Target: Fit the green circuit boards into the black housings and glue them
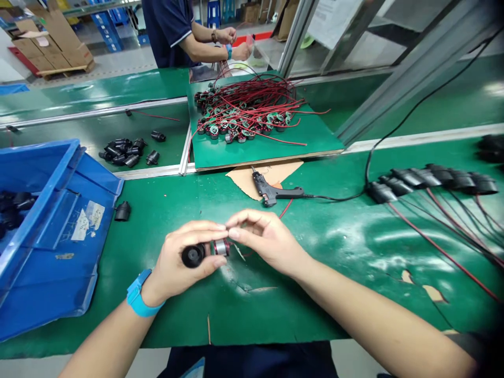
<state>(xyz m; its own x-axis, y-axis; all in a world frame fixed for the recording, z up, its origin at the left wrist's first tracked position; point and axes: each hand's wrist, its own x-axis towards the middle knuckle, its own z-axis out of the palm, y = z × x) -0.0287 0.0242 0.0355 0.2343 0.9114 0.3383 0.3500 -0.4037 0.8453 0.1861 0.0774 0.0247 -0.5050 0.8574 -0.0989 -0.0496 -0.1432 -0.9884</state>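
My left hand (177, 257) is closed round a black plastic housing (193, 255), whose round end faces me. Beside the housing, between the thumb and fingers of that hand, sits a small silver and red motor-like part (221, 247). My right hand (263, 236) meets the left fingertips just above this part, thumb and forefinger pinched together; what they pinch is hidden. A red wire (286, 209) shows behind my right hand. Beyond both hands a black glue gun (271, 190) lies on a piece of cardboard (246, 181).
A raised green board (268, 149) bears a heap of wired parts (244, 113). At left stands a blue bin (90, 262), with one black housing (123, 211) beside it. Wired black housings (433, 178) line the right. A co-worker (169, 37) stands across the bench.
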